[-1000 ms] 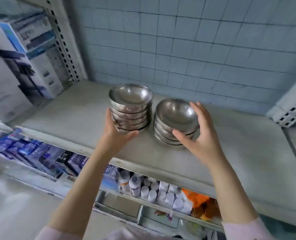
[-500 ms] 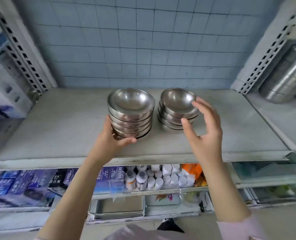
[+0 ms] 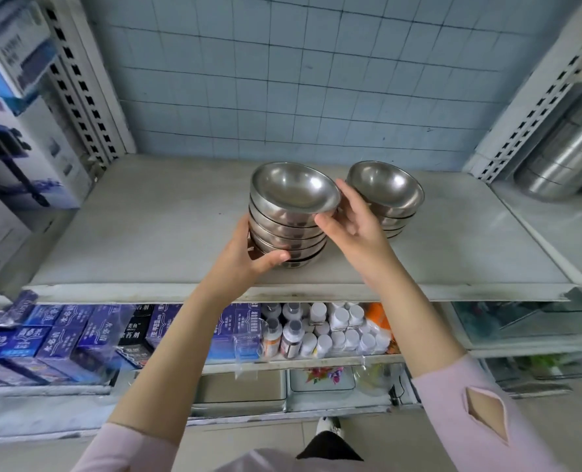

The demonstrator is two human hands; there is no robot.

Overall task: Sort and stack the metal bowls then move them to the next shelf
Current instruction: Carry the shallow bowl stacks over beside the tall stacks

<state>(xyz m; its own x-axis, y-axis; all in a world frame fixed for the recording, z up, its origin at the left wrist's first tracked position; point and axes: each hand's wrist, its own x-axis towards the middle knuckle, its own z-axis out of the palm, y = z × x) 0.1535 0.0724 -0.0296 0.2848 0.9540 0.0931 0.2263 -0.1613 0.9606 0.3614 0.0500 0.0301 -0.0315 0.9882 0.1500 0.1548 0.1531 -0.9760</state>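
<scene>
Boxes [image 3: 27, 137] in white and blue fill the left bay, their print too blurred to read. Blue cartons [image 3: 61, 338] below carry white Chinese characters. On the shelf [image 3: 139, 233], with bare board open to the left, the left hand [image 3: 245, 260] curls round the base of the taller stack [image 3: 282, 233] near the front edge. The right hand [image 3: 354, 229] pinches the tilted top bowl [image 3: 293, 189] by its rim. The shorter stack [image 3: 384, 192] stands just behind it. Steel pots [image 3: 568, 155] occupy the next shelf [image 3: 555, 233].
</scene>
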